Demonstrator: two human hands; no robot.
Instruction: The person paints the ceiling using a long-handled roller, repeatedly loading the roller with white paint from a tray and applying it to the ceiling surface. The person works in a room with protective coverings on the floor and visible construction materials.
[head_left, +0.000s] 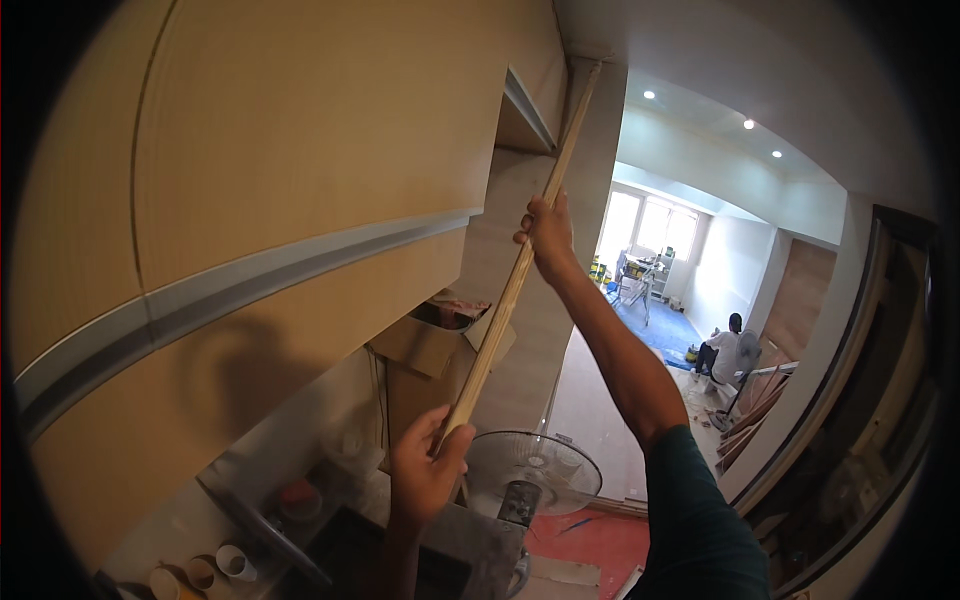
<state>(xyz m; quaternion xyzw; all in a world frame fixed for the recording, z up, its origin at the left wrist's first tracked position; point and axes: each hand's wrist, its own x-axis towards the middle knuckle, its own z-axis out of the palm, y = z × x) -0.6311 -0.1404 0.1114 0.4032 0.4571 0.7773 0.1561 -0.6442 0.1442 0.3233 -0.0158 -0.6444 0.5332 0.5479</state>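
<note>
A long, thin strip of pale wood (497,332) slants up from the lower middle to the corner where the wall meets the ceiling. My left hand (425,468) is closed round its lower end. Higher up, my right hand (549,236) grips the strip with the arm stretched forward. The strip's far tip is at or close to the ceiling; whether it touches cannot be told. Beside both hands on the left hangs a wall cabinet (310,130) with light wood-coloured doors and a grey metal strip (300,262) along it.
Below stand a fan (535,465) and a dusty counter with several cups (236,563). An open cardboard box (415,345) sits behind the strip. Through the opening, a person (728,350) sits near another fan (748,352), and a stepladder (640,290) stands on blue floor covering (665,325).
</note>
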